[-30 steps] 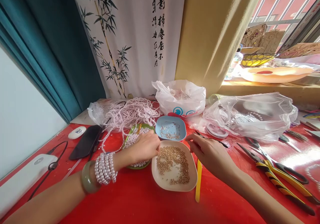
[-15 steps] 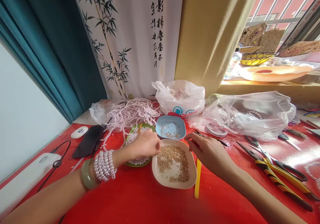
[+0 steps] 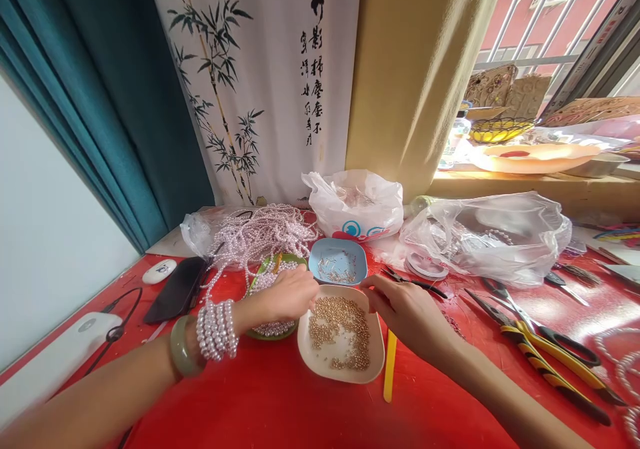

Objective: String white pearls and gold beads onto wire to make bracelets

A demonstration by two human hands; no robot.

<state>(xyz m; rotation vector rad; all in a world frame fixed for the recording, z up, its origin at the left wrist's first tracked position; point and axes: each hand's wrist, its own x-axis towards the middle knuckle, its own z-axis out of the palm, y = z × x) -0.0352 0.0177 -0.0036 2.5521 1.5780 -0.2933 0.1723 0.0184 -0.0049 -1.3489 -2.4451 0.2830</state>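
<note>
My left hand point(image 3: 293, 293) is closed in a pinch over the right side of a green dish point(image 3: 296, 260) of pearl beads point(image 3: 273, 329). My right hand point(image 3: 407, 305) has its thumb and fingers pinched together above the right edge of a cream dish point(image 3: 325, 367). Whatever either hand grips is too small or hidden to make out. Gold beads point(image 3: 345, 319) lie scattered in the cream dish between the hands. Just behind stands a blue dish point(image 3: 340, 247) with small metallic pieces. Strands of pearl beads point(image 3: 216, 330) and a pale green bangle point(image 3: 184, 347) circle my left wrist.
A yellow stick point(image 3: 390, 369) lies right of the cream dish. Farther right are yellow-black pliers point(image 3: 545, 362) and scissors point(image 3: 563, 335). Behind are piled pearl strands point(image 3: 265, 232) and plastic bags point(image 3: 355, 205). A dark phone point(image 3: 175, 295) lies at left.
The view has shifted slightly, so the table items sit a little lower and farther left. Both hands stay pinched near the cream dish, with little visible movement.
</note>
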